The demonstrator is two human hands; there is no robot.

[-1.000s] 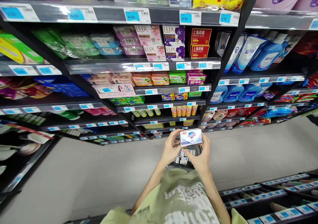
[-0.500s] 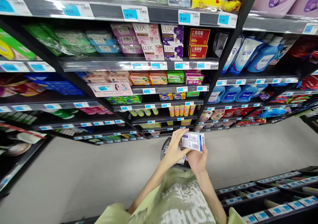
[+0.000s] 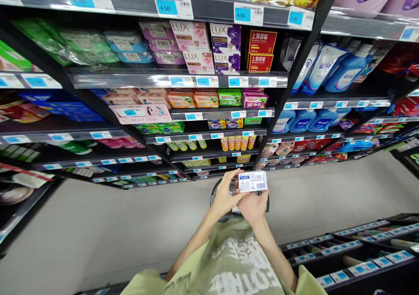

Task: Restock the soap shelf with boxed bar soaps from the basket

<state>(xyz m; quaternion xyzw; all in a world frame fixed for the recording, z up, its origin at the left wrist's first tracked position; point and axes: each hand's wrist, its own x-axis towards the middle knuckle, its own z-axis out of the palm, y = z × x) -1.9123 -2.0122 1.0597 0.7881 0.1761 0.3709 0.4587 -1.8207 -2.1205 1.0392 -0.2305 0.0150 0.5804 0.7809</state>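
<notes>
A small white and blue soap box (image 3: 253, 181) is held up in front of me, its printed face with a barcode toward the camera. My left hand (image 3: 226, 194) grips its left end between thumb and fingers. From below and the right, my right hand (image 3: 254, 205) supports the box, fingers partly hidden behind it. Beneath both hands is a dark shopping basket (image 3: 213, 193), mostly covered by them; its contents are hard to make out.
Shelves ahead hold LUX soap boxes (image 3: 227, 39), red soap boxes (image 3: 261, 53), orange soap packs (image 3: 181, 99) and blue detergent bottles (image 3: 347, 73). Price tags line the shelf edges. Grey floor (image 3: 137, 216) lies below, and another low shelf (image 3: 360, 251) stands behind on the right.
The soap box has turned so its printed face shows more squarely and its blue end no longer shows. My right hand has shifted slightly left under it.
</notes>
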